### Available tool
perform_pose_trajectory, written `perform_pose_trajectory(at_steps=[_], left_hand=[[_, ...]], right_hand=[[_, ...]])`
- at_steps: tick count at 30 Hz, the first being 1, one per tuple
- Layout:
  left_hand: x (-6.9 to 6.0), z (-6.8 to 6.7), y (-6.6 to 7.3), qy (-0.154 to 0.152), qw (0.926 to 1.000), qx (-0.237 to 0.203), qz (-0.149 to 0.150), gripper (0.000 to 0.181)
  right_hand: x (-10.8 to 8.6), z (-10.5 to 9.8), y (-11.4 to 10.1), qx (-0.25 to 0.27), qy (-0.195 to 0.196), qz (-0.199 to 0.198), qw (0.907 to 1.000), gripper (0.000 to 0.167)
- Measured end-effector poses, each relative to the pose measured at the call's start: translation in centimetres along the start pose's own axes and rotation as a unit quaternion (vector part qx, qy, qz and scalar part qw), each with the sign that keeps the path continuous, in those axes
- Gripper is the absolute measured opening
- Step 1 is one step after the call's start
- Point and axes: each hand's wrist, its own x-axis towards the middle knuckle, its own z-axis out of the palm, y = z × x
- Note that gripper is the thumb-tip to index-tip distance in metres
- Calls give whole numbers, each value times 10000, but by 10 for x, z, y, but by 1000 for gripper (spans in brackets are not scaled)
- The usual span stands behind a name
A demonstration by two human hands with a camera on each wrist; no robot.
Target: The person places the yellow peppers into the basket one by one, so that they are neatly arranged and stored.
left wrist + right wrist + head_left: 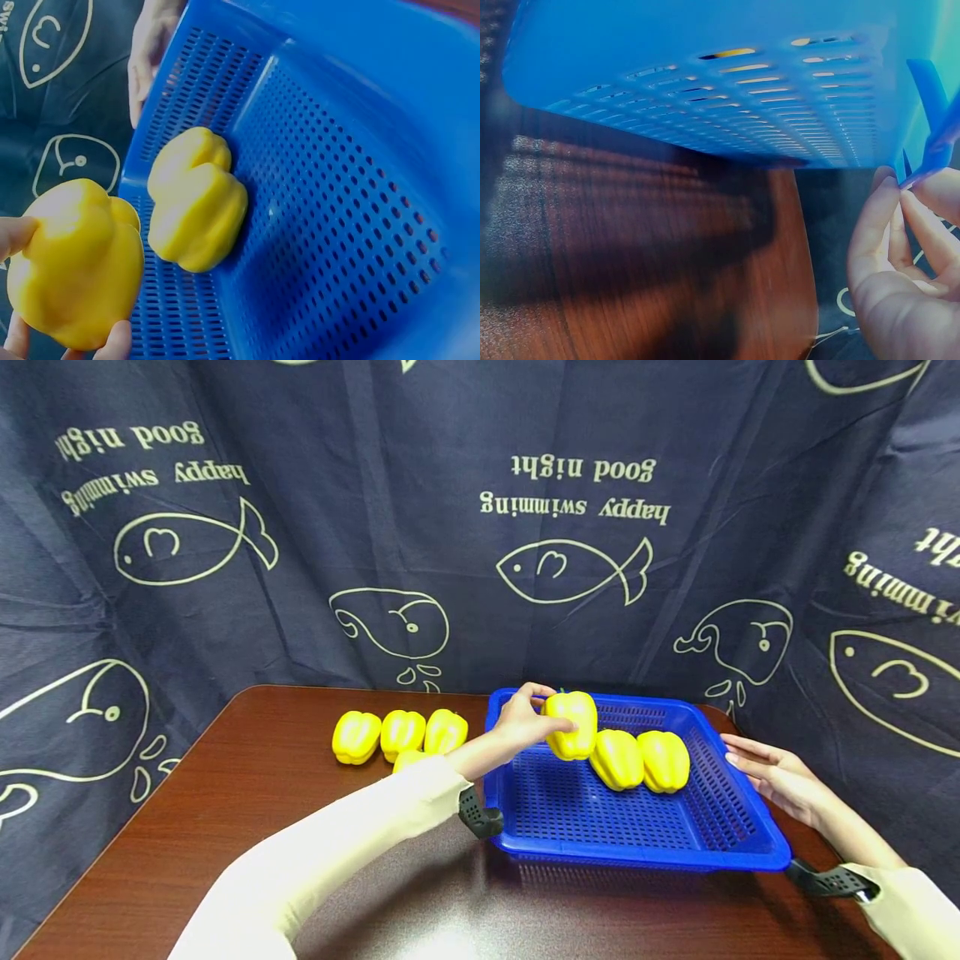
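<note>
My left hand holds a yellow bell pepper above the left part of a blue plastic basket. In the left wrist view, its thumb and fingertips grip the held pepper from the sides. Two more yellow peppers, a left one and a right one, lie side by side inside the basket towards its far side. At the basket's right rim is my right hand. The right wrist view shows its fingers curled at the rim, pinching it; part of the contact is hidden.
Several yellow peppers sit on the brown wooden table left of the basket; one is partly covered by the left forearm. A dark cloth printed with fish hangs behind and beside the table. Black straps circle both wrists.
</note>
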Motion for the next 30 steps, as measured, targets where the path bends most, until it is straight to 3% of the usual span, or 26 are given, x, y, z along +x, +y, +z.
perform_pose_trajectory(at_steps=[11, 19, 30], left_hand=[[13, 21, -2, -114, 9991, 103, -401, 53], [22, 32, -6, 32, 9959, 642, -638, 51], [29, 39, -17, -257, 9921, 645, -1046, 51]], right_hand=[[0, 1, 1, 14, 9, -5, 10000, 40], [0, 1, 1, 59, -75, -99, 9999, 41], [-2, 1, -1, -43, 90, 6, 9999, 40]])
